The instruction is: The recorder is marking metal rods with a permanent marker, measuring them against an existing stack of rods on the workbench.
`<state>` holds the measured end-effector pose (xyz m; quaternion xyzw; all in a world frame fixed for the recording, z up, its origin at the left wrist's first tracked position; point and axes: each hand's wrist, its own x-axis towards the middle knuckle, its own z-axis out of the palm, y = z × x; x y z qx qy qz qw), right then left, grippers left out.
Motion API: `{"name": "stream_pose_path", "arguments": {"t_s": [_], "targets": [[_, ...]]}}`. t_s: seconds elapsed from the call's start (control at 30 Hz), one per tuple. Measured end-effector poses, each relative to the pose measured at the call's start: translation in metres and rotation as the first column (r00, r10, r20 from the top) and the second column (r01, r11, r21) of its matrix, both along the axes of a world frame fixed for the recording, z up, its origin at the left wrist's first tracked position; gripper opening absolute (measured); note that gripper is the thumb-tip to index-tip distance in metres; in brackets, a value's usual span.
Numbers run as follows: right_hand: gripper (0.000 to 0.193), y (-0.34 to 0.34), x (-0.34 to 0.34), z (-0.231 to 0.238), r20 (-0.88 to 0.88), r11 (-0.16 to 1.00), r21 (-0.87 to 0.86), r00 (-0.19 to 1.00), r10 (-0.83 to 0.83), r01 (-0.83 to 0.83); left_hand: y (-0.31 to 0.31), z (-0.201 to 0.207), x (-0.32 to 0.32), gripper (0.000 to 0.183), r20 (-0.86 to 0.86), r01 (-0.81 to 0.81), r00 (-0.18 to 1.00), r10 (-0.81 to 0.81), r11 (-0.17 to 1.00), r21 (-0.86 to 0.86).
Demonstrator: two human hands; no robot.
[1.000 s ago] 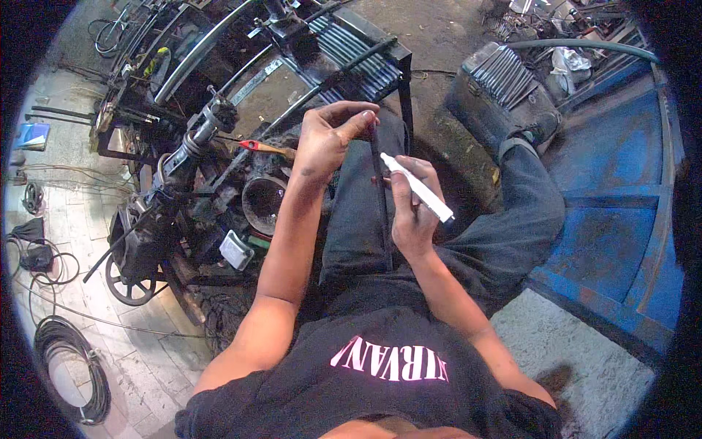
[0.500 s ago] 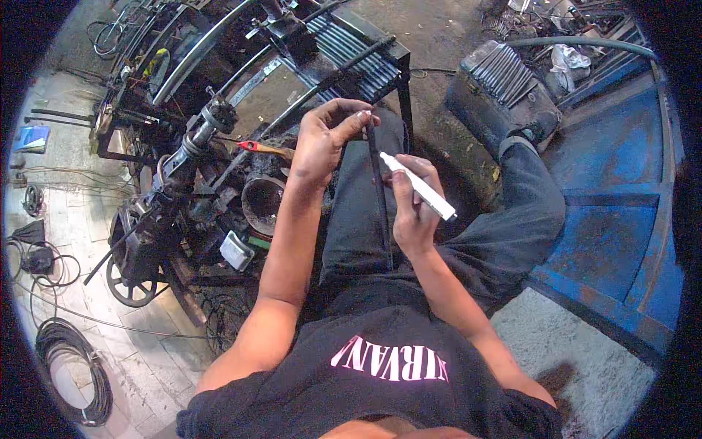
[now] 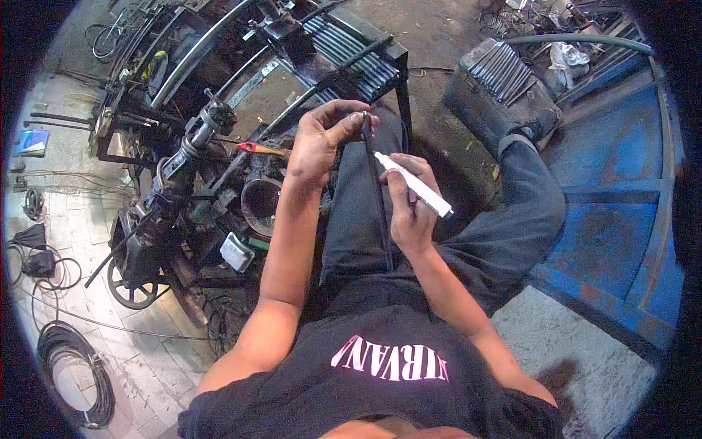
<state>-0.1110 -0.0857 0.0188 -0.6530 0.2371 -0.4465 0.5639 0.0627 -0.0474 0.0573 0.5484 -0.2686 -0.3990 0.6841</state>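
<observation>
My left hand [image 3: 316,146] is closed, its thumb and fingers pinching the upper end of a thin dark rod [image 3: 383,219]. The rod runs down over my trouser leg toward my lap. In my right hand [image 3: 411,223] is a white marker pen [image 3: 415,186], held slantwise with its tip pointing up and left. That tip is at the rod, a little below my left fingers; whether it touches, I cannot tell. Any mark on the rod is too small to make out.
Left of my legs stands a dark, greasy machine with a handwheel [image 3: 136,285] and an open round pipe [image 3: 261,201]. Metal rods lie on a rack [image 3: 404,69] ahead and on a metal box [image 3: 468,102]. A blue metal panel [image 3: 607,238] is at right, a cable coil [image 3: 102,395] lower left.
My right hand and the marker pen have shifted slightly left and down along the rod. My left hand still pinches the rod's upper end, almost unmoved.
</observation>
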Motion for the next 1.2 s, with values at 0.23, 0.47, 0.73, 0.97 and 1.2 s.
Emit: {"name": "stream_pose_path", "arguments": {"t_s": [0.23, 0.47, 0.73, 0.97, 1.2], "targets": [[0.016, 0.003, 0.003, 0.003, 0.064, 0.96, 0.279, 0.998, -0.004, -0.014, 0.002, 0.002, 0.0, 0.023, -0.044, -0.001, 0.999, 0.001, 1.0, 0.004], [0.017, 0.007, -0.002, 0.007, -0.003, 0.992, 0.108, 0.998, -0.065, 0.065, -0.001, 0.018, -0.012, 0.018, 0.303, -0.194, 0.941, 0.148, 0.973, 0.126], [0.016, 0.003, 0.001, 0.004, 0.05, 0.999, 0.016, 0.998, -0.038, 0.038, 0.0, 0.01, -0.008, 0.021, 0.137, -0.119, 0.985, 0.105, 0.989, 0.093], [0.015, 0.0, 0.002, 0.006, 0.029, 0.998, -0.057, 0.999, -0.034, 0.036, -0.003, 0.008, -0.009, 0.022, 0.146, -0.128, 0.983, 0.114, 0.988, 0.091], [0.014, 0.001, 0.004, -0.004, 0.091, 0.993, 0.108, 0.994, -0.052, 0.043, -0.001, 0.003, -0.004, 0.022, 0.068, -0.101, 0.993, 0.096, 0.992, 0.074]]}}
